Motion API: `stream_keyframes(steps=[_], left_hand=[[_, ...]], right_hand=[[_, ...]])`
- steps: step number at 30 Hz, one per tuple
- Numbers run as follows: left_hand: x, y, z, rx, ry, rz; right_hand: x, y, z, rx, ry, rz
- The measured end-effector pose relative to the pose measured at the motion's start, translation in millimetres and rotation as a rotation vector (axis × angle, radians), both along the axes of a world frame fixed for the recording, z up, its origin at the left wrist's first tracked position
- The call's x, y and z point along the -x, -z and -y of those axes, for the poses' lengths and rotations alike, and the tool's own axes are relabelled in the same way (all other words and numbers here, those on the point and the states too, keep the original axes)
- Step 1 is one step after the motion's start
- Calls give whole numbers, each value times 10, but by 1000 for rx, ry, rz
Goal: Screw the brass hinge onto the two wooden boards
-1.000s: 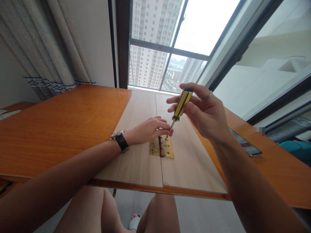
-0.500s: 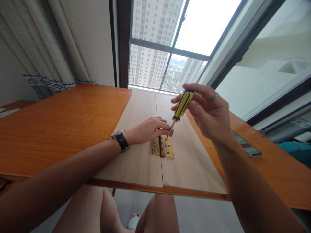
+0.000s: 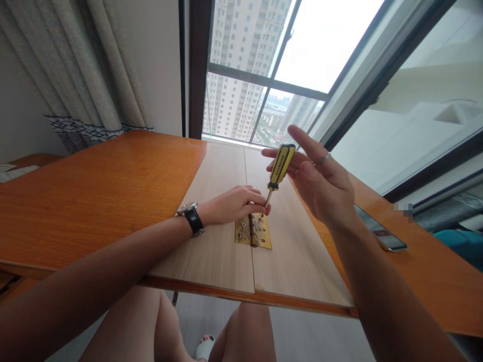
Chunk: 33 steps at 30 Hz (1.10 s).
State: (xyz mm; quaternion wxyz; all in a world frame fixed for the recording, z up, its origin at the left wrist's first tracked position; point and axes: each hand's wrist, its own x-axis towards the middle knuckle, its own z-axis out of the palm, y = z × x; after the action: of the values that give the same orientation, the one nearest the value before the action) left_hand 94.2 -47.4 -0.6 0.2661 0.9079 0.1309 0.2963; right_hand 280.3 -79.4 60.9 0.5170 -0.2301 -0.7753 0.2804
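A yellow and black screwdriver (image 3: pixel 281 168) stands tilted, its tip at a screw (image 3: pixel 260 217) in a brass-coloured hinge (image 3: pixel 267 240). The hinge lies open across the seam between two pale wooden boards, with screws in its left leaf and bare holes in its right. My left hand (image 3: pixel 241 202), wearing a black-strapped watch (image 3: pixel 192 218), rests on the boards with its fingertips closed around the lower shaft. Around the handle, my right hand (image 3: pixel 324 186) has its fingers spread; the index finger is raised and the thumb is apart from the handle. Some fingers pass behind the handle.
Both pale boards (image 3: pixel 215 261) lie on an orange-brown wooden table (image 3: pixel 113 201). To the right of my right wrist is a phone (image 3: pixel 383 234). A window (image 3: pixel 264 80) is beyond the table, and a grey curtain (image 3: pixel 83 65) hangs at left.
My right hand has loosened from the screwdriver handle, with index finger lifted and thumb moved away. The handle has turned slightly and stands a bit more upright. My left hand stays at the shaft.
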Motion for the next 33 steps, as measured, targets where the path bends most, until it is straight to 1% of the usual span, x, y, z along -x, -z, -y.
stream_keyframes(steps=[8, 13, 16, 19, 22, 26, 28, 29, 31, 33], left_hand=[[-1, -16, 32, 38, 28, 5], [2, -17, 33, 52, 26, -6], [5, -15, 18, 22, 19, -21], [6, -12, 2, 0, 10, -37], [7, -8, 2, -2, -2, -50], [13, -20, 44, 9, -63, -42], [12, -42, 81, 72, -77, 11], [8, -55, 100, 128, -61, 59], [-9, -77, 129, 268, 14, 167], [-36, -85, 140, 385, 88, 222]], right_hand=[[-45, 41, -9, -9, -3, -40], [-9, 20, -23, -35, -10, -99], [19, -10, -2, -69, -14, -89], [31, -35, 39, -107, 4, -27], [30, -41, 70, -84, 2, 10], [29, -22, 69, -33, -51, -30], [30, -11, 64, -28, -55, -57], [30, -7, 63, -32, -54, -66], [28, -6, 68, -43, -52, -71], [24, -11, 78, -58, -46, -76]])
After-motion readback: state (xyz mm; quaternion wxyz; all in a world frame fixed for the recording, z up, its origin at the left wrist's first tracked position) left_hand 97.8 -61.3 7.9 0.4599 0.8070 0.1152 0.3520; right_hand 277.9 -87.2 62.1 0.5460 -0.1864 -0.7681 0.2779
